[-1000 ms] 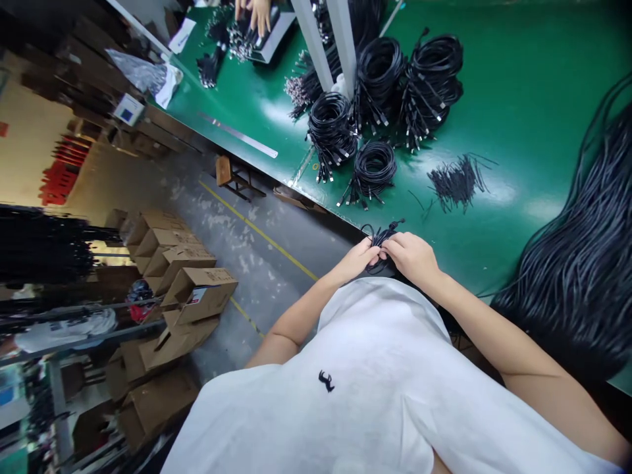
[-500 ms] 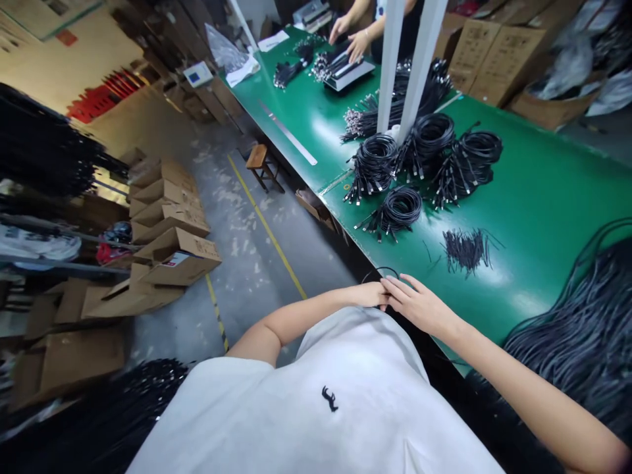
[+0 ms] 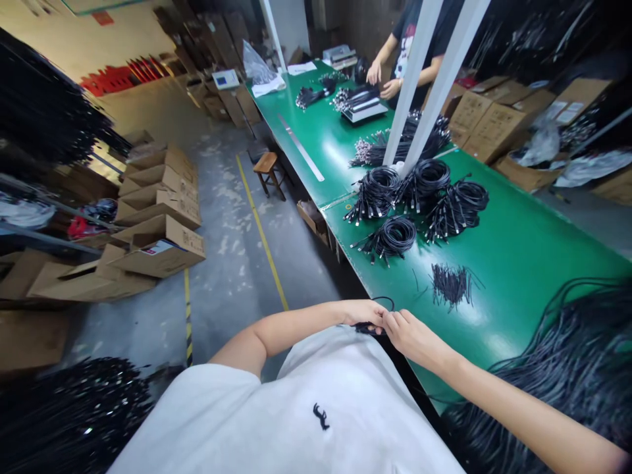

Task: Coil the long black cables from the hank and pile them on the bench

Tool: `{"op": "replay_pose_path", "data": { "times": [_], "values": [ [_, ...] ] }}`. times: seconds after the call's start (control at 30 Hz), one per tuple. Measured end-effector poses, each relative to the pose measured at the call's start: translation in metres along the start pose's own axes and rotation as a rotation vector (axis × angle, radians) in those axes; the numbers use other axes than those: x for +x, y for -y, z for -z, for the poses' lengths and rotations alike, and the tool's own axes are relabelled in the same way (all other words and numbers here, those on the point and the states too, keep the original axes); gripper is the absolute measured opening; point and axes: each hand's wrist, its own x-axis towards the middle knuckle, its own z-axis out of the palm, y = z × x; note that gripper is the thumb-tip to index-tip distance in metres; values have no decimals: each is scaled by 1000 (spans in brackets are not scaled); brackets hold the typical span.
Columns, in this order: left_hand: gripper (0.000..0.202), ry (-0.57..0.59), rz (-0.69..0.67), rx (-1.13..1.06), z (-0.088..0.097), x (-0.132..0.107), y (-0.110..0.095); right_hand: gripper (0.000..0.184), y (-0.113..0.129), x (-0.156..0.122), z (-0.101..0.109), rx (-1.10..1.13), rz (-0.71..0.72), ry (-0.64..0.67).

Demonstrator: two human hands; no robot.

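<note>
Close against the white shirt, at the table's near edge, my left hand point(image 3: 366, 312) is closed around a black cable point(image 3: 385, 299), whose loop rises just above the fingers. My right hand point(image 3: 405, 333) meets it from the right, fingertips pinched together on the cable at the left fingers. The exact grip is partly hidden by the fingers. Beyond the hands on the green table point(image 3: 513, 263) lies a small pile of short black ties point(image 3: 451, 284). Coiled black cable bundles point(image 3: 392, 237) with metal plugs sit farther back.
Loose long black cables point(image 3: 557, 355) heap at the right. Two white posts point(image 3: 415, 85) rise from the table. A co-worker's hands point(image 3: 382, 79) are near a scale point(image 3: 365, 113) at the far end. Cardboard boxes point(image 3: 162, 243) and a wooden stool point(image 3: 267, 164) stand on the left floor.
The view has tilted up and shifted slightly. My right fingers, stretched out before, are now bent and pinching. The co-worker's hands have drawn away from the cables on the scale.
</note>
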Motion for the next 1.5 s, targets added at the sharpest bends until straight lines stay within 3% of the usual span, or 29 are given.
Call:
{"op": "replay_pose_path", "data": {
  "times": [0.17, 0.33, 0.47, 0.53, 0.6, 0.67, 0.77, 0.83, 0.93, 1.0, 1.07, 1.2, 1.27, 1.33, 1.4, 1.43, 1.5],
  "values": [
    [15, -72, -67, -29, 2, 16, -1, 28, 6, 9, -14, -101, -155, 12],
    [74, -162, -65, -109, 6, 21, -7, 21, -14, 14, -32, 46, -255, 133],
    [64, -126, -62, -248, 12, 23, -16, 14, -41, 20, -29, 351, -408, 390],
    [63, -100, -104, -191, 18, 21, -22, 15, -50, 24, -25, 423, -510, 434],
    [63, -77, -172, 56, 25, 16, -30, 17, -53, 28, -23, 454, -575, 421],
    [55, -130, -251, 472, 30, 9, -38, 20, -53, 31, -23, 470, -603, 388],
    [39, -441, -383, 1111, 31, 6, -48, 21, -53, 36, -25, 449, -618, 342],
    [35, -634, -427, 1322, 25, 10, -48, 20, -55, 37, -29, 407, -606, 306],
    [35, -733, -353, 1164, 15, 18, -39, 15, -57, 35, -37, 313, -551, 248],
    [51, -645, -283, 898, 13, 18, -29, 13, -54, 30, -42, 253, -497, 217],
    [63, -515, -317, 769, 16, 11, -21, 15, -47, 24, -46, 219, -444, 184],
    [59, -402, -588, 1121, 33, 2, -24, 16, -31, 20, -48, 292, -402, 186],
    [50, -346, -539, 1304, 36, 10, -29, 14, -28, 24, -45, 362, -421, 231],
    [30, -405, -404, 1376, 31, 23, -30, 13, -29, 30, -44, 400, -479, 279],
    [24, -574, -326, 1332, 19, 33, -24, 14, -33, 33, -44, 416, -569, 329],
    [26, -640, -324, 1261, 13, 34, -19, 15, -35, 34, -44, 426, -619, 356],
    [48, -612, -330, 1103, 5, 28, -10, 17, -38, 32, -45, 452, -707, 405]
  ]
}}
